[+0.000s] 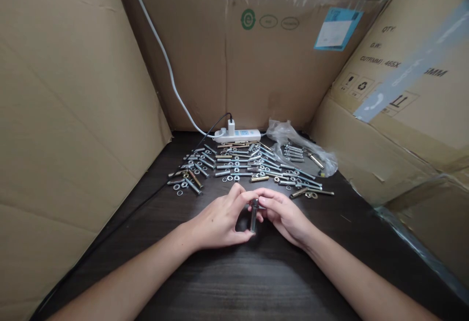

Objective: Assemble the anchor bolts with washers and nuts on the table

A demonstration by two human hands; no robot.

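Note:
Between my two hands an expansion bolt (254, 217) stands nearly upright, its dark metal sleeve facing me. My left hand (224, 218) grips it with the thumb at the lower end and the index finger at the top. My right hand (285, 212) pinches at the upper end, where a nut or collar shows; the fingers partly hide that part. Just beyond both hands, rows of loose bolts, sleeves, nuts and washers (236, 167) lie on the dark table (234, 282). One brass-coloured sleeve (260, 179) is among the nearest pieces.
A white power strip (252, 136) with a plugged-in charger (231, 126) sits at the back. A clear plastic bag (284, 133) lies to its right. A black cable (146, 199) crosses the left side. Cardboard walls (205, 57) enclose the table on three sides.

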